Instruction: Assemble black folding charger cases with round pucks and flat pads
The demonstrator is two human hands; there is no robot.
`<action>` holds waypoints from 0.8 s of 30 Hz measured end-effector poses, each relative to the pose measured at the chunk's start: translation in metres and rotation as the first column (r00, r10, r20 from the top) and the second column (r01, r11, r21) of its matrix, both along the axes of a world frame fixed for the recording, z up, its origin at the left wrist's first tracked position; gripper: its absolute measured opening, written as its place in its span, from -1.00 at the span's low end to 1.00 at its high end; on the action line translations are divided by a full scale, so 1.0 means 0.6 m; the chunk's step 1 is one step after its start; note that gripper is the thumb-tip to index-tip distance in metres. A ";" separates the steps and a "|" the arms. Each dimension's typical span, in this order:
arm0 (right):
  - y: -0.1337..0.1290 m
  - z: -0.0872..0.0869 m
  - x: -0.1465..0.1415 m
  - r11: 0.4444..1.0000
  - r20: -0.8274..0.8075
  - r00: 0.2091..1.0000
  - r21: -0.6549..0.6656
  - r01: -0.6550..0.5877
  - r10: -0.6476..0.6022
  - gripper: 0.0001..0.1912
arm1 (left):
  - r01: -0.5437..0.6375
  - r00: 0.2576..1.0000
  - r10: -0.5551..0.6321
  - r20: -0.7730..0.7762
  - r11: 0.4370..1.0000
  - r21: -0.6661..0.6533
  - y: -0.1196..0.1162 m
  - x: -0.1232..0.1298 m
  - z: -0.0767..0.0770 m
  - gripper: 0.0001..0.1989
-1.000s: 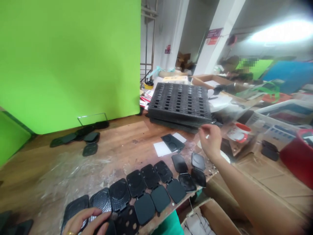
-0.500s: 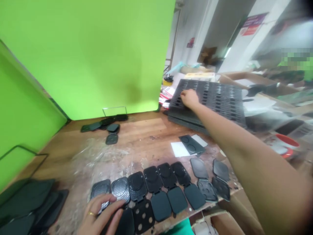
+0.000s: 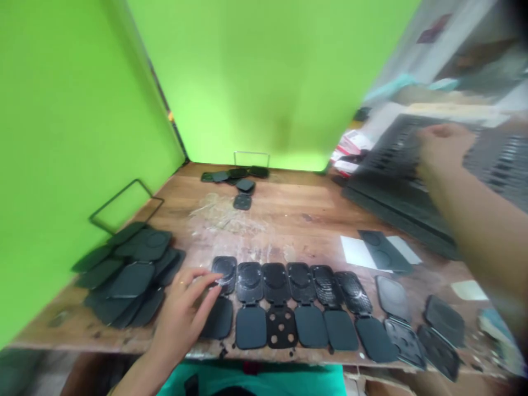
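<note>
The left hand (image 3: 181, 316), fingers loosely parted, is at the leftmost hinged black case (image 3: 220, 320), perhaps to steady it. Rightward from that hand run more opened cases (image 3: 310, 328), likely lined up so both halves lie within reach; a black pile (image 3: 134, 280) sits to its left. The right hand (image 3: 445, 144) curls over the slotted black tray (image 3: 390, 157), too blurred to tell whether it pinches anything.

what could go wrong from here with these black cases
The row of open cases lies close to the table's front edge, so a nudge might tip one off. The left hand is between that row and the loose, overlapping pile of cases, so it could brush the pile and make it slide. The right hand, over the slotted tray, might knock it.
</note>
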State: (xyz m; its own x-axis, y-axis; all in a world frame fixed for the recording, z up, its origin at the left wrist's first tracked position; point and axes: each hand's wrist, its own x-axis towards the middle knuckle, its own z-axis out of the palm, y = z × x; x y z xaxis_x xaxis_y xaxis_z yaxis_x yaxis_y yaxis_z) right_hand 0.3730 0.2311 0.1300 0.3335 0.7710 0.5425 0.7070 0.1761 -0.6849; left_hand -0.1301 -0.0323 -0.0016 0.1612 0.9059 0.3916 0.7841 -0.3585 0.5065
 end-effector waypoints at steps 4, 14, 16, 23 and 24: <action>-0.094 -0.012 -0.126 0.999 0.038 0.998 -0.026 -0.043 0.044 -0.88 | -0.050 0.999 0.050 0.003 0.996 -0.079 -0.002 -0.014 -0.012 -0.74; -0.300 -0.203 -0.454 0.610 0.416 0.485 -0.253 -0.751 0.769 -0.78 | -0.020 1.000 0.020 -0.002 0.999 -0.036 -0.007 -0.038 -0.054 -0.74; -0.311 -0.221 -0.485 0.611 0.478 0.450 -0.262 -0.746 0.754 -0.77 | -0.017 1.000 0.016 -0.024 0.999 -0.051 -0.008 -0.036 -0.056 -0.71; -0.318 -0.235 -0.524 0.588 0.609 0.320 -0.307 -0.748 0.725 -0.73 | -0.026 1.000 0.025 -0.010 0.995 -0.094 -0.010 -0.032 -0.061 -0.65; -0.319 -0.236 -0.524 0.585 0.620 0.310 -0.304 -0.752 0.721 -0.72 | -0.029 1.000 0.029 -0.004 0.995 -0.097 -0.010 -0.032 -0.061 -0.65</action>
